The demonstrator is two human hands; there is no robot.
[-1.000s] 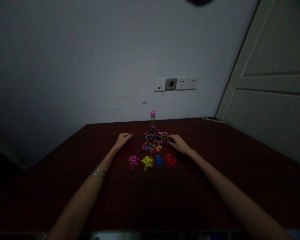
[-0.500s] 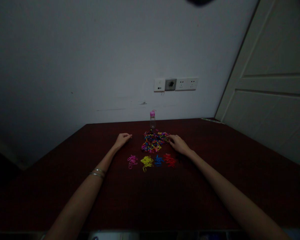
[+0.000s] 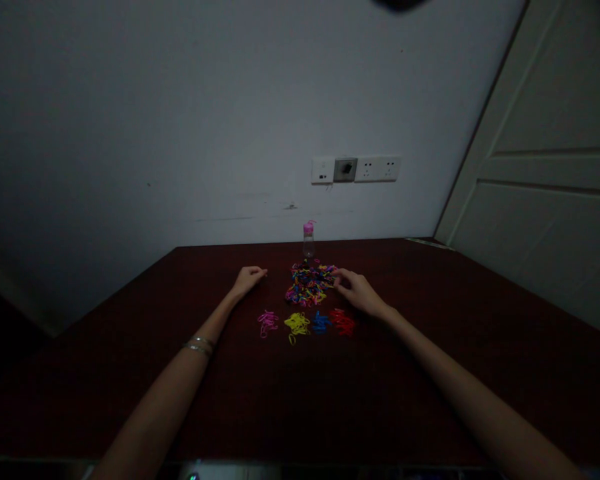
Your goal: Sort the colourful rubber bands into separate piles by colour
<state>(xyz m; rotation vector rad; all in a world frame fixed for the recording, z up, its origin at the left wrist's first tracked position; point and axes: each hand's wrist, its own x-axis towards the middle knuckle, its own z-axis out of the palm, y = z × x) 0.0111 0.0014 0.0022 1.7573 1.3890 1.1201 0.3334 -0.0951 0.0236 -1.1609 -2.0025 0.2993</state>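
Note:
A mixed heap of small coloured rubber bands [image 3: 310, 283] lies on the dark red table. My right hand [image 3: 359, 291] is at the heap's right edge, thumb and forefinger apart, with no band visible between them. To the left of the heap my left hand [image 3: 249, 280] rests on the table, its fingers curled together; whatever may be inside is hidden. Nearer to me lie four sorted clusters in a row: pink bands [image 3: 267, 323], yellow bands [image 3: 297, 324], blue bands [image 3: 321, 323] and red bands [image 3: 343, 322].
Behind the heap stands a small clear bottle [image 3: 309, 245] with a pink cap. The table [image 3: 300, 400] reaches back to a pale wall with sockets [image 3: 377, 169]. A white panelled door [image 3: 545, 220] is on the right.
The whole view has shifted slightly, so everything sits a little further right. My right thumb and forefinger look a bit further apart at the heap. My left hand keeps its pose.

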